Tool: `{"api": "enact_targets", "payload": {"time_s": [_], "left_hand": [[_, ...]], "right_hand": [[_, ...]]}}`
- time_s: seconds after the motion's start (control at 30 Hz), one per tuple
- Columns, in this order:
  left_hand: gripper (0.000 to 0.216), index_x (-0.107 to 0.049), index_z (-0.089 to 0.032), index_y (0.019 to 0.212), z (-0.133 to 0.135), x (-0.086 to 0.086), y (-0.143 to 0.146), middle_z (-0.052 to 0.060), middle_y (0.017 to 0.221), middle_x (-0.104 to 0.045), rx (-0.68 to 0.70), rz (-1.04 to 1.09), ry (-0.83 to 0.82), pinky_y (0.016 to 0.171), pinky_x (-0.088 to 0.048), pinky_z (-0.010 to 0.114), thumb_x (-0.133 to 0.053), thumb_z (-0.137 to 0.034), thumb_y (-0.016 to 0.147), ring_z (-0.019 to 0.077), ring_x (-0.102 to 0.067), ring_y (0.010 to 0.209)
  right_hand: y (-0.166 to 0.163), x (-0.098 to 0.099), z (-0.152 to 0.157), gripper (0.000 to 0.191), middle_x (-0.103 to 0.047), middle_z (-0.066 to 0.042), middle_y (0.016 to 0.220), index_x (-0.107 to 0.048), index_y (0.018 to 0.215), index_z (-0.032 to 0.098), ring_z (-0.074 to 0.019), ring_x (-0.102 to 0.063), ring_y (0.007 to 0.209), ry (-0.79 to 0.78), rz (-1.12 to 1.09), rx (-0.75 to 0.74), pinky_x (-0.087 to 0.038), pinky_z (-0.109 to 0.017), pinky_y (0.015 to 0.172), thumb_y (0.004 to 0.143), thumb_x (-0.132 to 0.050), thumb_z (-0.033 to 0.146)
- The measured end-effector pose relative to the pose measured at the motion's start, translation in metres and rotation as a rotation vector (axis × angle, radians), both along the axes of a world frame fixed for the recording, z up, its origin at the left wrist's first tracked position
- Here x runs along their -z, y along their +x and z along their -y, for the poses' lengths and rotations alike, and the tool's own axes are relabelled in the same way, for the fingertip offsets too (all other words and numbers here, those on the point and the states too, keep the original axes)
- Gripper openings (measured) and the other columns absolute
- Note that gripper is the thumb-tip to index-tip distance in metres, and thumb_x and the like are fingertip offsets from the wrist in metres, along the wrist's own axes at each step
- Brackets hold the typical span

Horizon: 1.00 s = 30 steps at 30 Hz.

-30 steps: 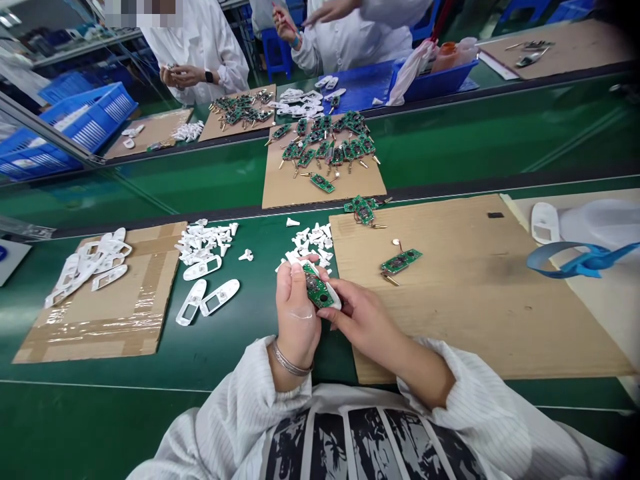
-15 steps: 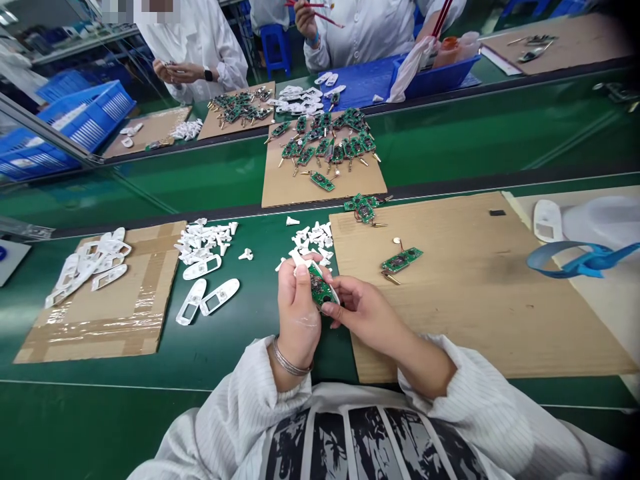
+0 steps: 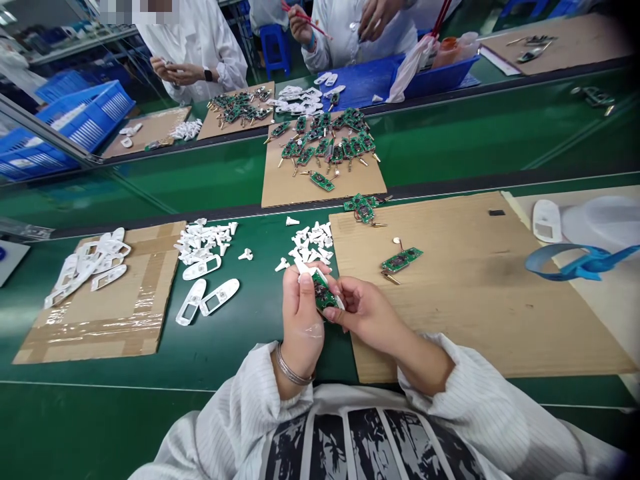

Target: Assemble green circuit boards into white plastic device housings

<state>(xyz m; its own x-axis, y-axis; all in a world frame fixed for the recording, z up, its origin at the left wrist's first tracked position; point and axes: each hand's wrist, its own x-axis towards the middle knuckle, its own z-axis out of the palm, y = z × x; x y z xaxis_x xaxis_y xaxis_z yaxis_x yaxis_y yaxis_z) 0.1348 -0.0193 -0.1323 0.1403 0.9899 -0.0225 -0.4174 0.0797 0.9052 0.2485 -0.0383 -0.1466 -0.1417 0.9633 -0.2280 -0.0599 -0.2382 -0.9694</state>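
Observation:
Between my hands is a green circuit board (image 3: 323, 291) seated in a white plastic casing, with a white tip pointing up and left. My left hand (image 3: 301, 310) is closed around its left side, thumb on top near the tip. The fingers and thumb of my right hand (image 3: 363, 305) pinch its lower right end. Just beyond my hands lies a heap of small white plastic pieces (image 3: 313, 241). A loose circuit board (image 3: 401, 261) with a brass-coloured tip and wires rests on the cardboard sheet (image 3: 450, 313) to the right.
White casing halves (image 3: 220, 297) lie left of my hands; more are piled on a taped cardboard (image 3: 100, 327). Many boards cover a cardboard piece (image 3: 280, 190) ahead. A blue strap (image 3: 570, 263) lies at right. Co-workers in white coats (image 3: 193, 40) work across the bench; a board (image 3: 594, 97) lies on the green belt.
My hands have shifted slightly right with the board and casing. A co-worker's second hand has come into view opposite, and a board on the green belt at far right has moved further into view.

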Motion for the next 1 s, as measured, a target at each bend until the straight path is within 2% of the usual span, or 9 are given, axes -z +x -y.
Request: {"api": "enact_targets", "payload": {"time_s": [0.13,0.27,0.37,0.5,0.6,0.67,0.77,0.87,1.0], "left_hand": [[0.023,-0.055,-0.020,0.096,0.001,-0.001,0.001,0.000,0.079,-0.060,0.012,0.011,0.003,0.061,-0.051,0.024,-0.039,-0.037,0.100,0.0098,-0.056,0.064],[0.022,-0.054,-0.020,0.096,0.003,0.001,0.004,-0.001,0.077,-0.059,-0.018,-0.042,0.049,0.065,-0.051,0.025,-0.039,-0.036,0.100,0.0102,-0.057,0.065],[0.025,-0.055,-0.021,0.097,0.002,0.003,0.001,0.001,0.082,-0.061,0.029,-0.024,-0.028,0.067,-0.052,0.027,-0.038,-0.039,0.100,0.0118,-0.060,0.068],[0.025,-0.059,-0.022,0.110,-0.004,0.007,-0.012,0.004,0.101,-0.064,0.091,-0.087,-0.013,0.075,-0.051,0.028,-0.058,-0.039,0.091,0.0153,-0.061,0.084],[0.037,-0.057,-0.024,0.118,-0.008,0.010,-0.019,0.002,0.100,-0.063,0.060,-0.178,-0.009,0.079,-0.049,0.026,-0.069,-0.031,0.083,0.0145,-0.059,0.087],[0.031,-0.059,-0.023,0.113,-0.013,0.009,-0.023,0.001,0.098,-0.062,0.044,-0.152,-0.066,0.078,-0.048,0.025,-0.068,-0.030,0.084,0.0133,-0.058,0.086],[0.027,-0.060,-0.022,0.108,-0.020,0.004,-0.025,0.001,0.096,-0.062,0.045,-0.072,-0.153,0.072,-0.048,0.023,-0.068,-0.029,0.084,0.0128,-0.058,0.083],[0.030,-0.060,-0.022,0.110,-0.024,0.000,-0.027,0.002,0.098,-0.062,0.047,-0.052,-0.185,0.070,-0.048,0.022,-0.068,-0.029,0.083,0.0131,-0.059,0.083],[0.034,-0.058,-0.022,0.113,-0.024,0.000,-0.026,0.002,0.098,-0.062,0.036,-0.082,-0.167,0.069,-0.047,0.022,-0.070,-0.031,0.082,0.0127,-0.058,0.082]], "right_hand": [[0.000,0.000,0.001,0.031,-0.044,0.004,0.062,-0.043,0.071,0.022,-0.0132,-0.047,0.055,-0.043,-0.013,-0.010,-0.044,-0.027,0.048,0.074,-0.069,0.039],[-0.001,0.006,0.001,0.037,-0.041,0.007,0.060,-0.041,0.069,0.022,-0.0104,-0.042,0.051,0.006,0.025,0.036,-0.042,-0.024,0.045,0.068,-0.077,0.032],[-0.002,0.006,0.000,0.039,-0.047,0.006,0.062,-0.045,0.073,0.022,-0.0102,-0.045,0.050,-0.049,-0.085,0.026,-0.044,-0.024,0.042,0.066,-0.080,0.036],[0.000,0.002,-0.002,0.042,-0.060,0.002,0.066,-0.053,0.075,0.020,-0.0122,-0.055,0.055,-0.108,-0.165,0.064,-0.049,-0.024,0.045,0.061,-0.085,0.042],[0.001,-0.002,-0.003,0.045,-0.061,0.003,0.061,-0.052,0.071,0.019,-0.0127,-0.058,0.056,-0.136,-0.161,0.082,-0.052,-0.025,0.050,0.056,-0.089,0.041],[0.004,-0.004,-0.004,0.045,-0.064,0.002,0.068,-0.056,0.075,0.019,-0.0122,-0.060,0.059,-0.119,-0.137,0.079,-0.054,-0.026,0.056,0.054,-0.090,0.039],[0.012,-0.005,-0.004,0.045,-0.068,-0.002,0.081,-0.061,0.088,0.018,-0.0137,-0.064,0.067,-0.058,-0.027,0.083,-0.056,-0.030,0.066,0.058,-0.088,0.040],[0.022,-0.006,-0.002,0.038,-0.069,-0.005,0.083,-0.063,0.091,0.018,-0.0175,-0.066,0.074,0.001,0.115,0.119,-0.056,-0.034,0.070,0.069,-0.081,0.043],[0.024,-0.007,-0.001,0.034,-0.069,-0.006,0.085,-0.064,0.093,0.017,-0.0186,-0.066,0.078,0.038,0.123,0.086,-0.056,-0.035,0.072,0.077,-0.074,0.046]]}}
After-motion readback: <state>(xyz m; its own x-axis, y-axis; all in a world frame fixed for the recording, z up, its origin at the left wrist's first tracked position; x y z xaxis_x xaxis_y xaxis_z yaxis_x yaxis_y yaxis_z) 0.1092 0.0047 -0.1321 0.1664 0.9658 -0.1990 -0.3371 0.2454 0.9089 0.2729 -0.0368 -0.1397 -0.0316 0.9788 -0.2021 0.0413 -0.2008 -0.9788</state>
